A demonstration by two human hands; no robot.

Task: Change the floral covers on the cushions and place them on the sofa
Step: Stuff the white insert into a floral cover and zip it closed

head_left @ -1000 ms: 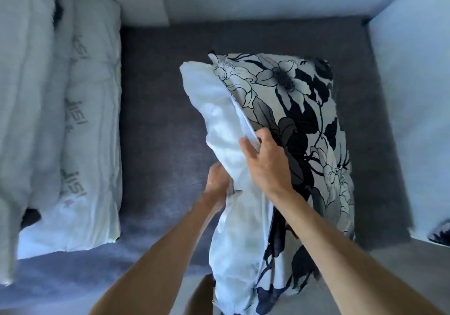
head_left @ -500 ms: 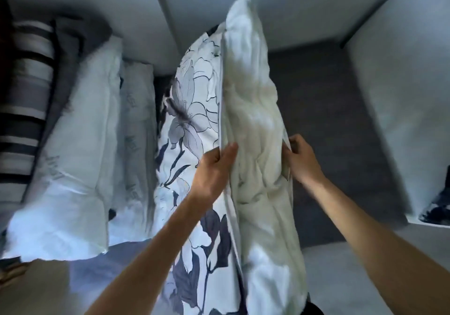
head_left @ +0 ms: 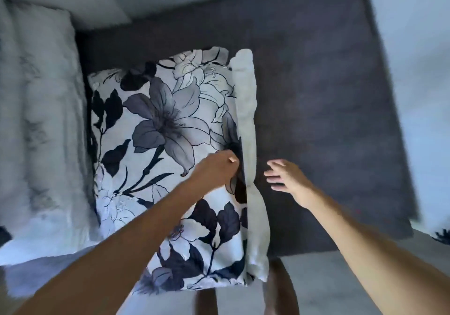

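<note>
The flowery cover (head_left: 165, 144) is lying on the dark sofa seat (head_left: 328, 95), with the white cushion (head_left: 246, 124) sticking out along its right edge. The left hand (head_left: 219, 168) is curling its fingers and pinching the cover's open edge. The right hand (head_left: 283, 175) is hanging just beside the cushion, fingers spread wide, holding nothing. Bare white cushions (head_left: 36, 119) are lying to the left.
</note>
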